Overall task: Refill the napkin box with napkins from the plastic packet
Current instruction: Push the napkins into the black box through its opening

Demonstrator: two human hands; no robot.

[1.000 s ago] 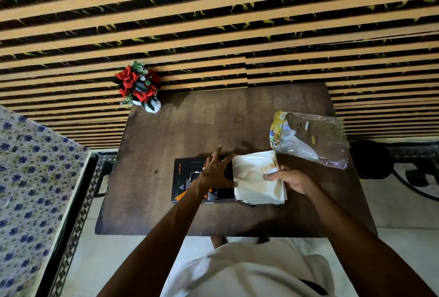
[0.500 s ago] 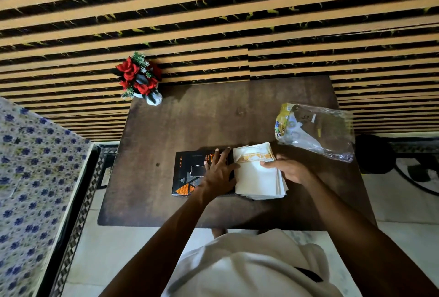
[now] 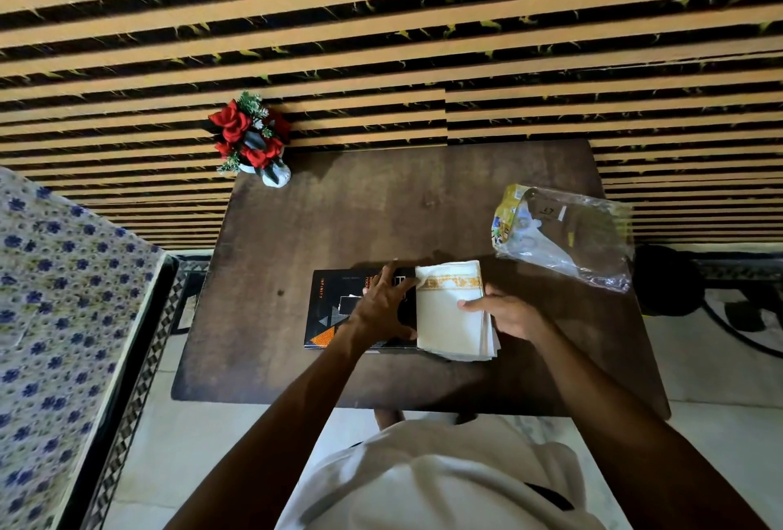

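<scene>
Matt dark wooden table (image 3: 339,224), soft white paper napkins (image 3: 451,317), glossy black cardboard box (image 3: 330,309), crinkled clear plastic packet (image 3: 567,232)

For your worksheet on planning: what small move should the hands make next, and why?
Probably slide the napkin stack leftward into the black box: the right hand grips its edge, the left hand steadies the box, and the plastic packet looks emptied.
</scene>
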